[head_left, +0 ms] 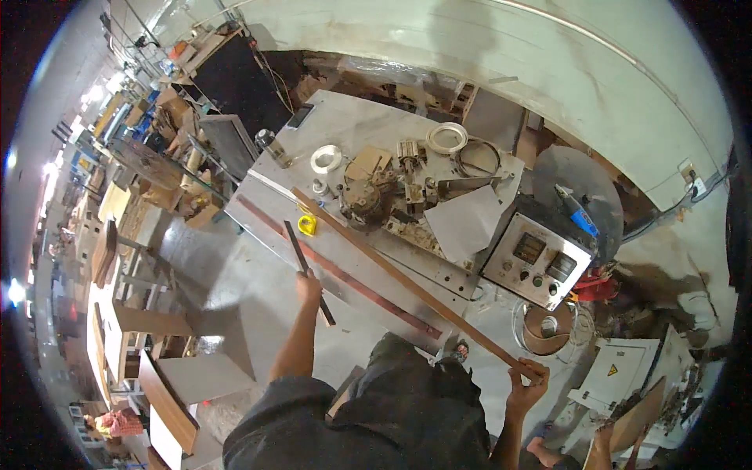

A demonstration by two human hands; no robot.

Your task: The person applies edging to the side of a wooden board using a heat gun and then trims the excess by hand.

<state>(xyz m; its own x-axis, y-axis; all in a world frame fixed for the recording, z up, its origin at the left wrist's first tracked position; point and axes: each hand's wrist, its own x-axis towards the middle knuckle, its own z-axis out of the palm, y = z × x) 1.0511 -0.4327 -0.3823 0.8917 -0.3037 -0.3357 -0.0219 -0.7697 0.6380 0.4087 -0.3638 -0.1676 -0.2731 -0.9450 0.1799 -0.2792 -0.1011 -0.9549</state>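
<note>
My left hand (310, 287) is closed around a short, narrow dark strip (294, 246), held slanting over the near edge of the machine table (270, 200). At the lower right, my right hand (528, 385) grips the near end of a long thin brown strip (407, 287). That strip runs diagonally across the table, its far end near a yellow tape measure (307, 225). A reddish-brown band (337, 272) lies along the table's near side, between the two strips. Whether the long strip touches the table, I cannot tell.
On the table stand a greasy metal machine head (362, 200), white tape rolls (326, 159) and a grey sheet (468, 222). A control box (536, 260) is at right, above a coil (546, 327). Another person's hand (602, 439) holds a brown board (638, 415). Boards (168, 407) stand lower left.
</note>
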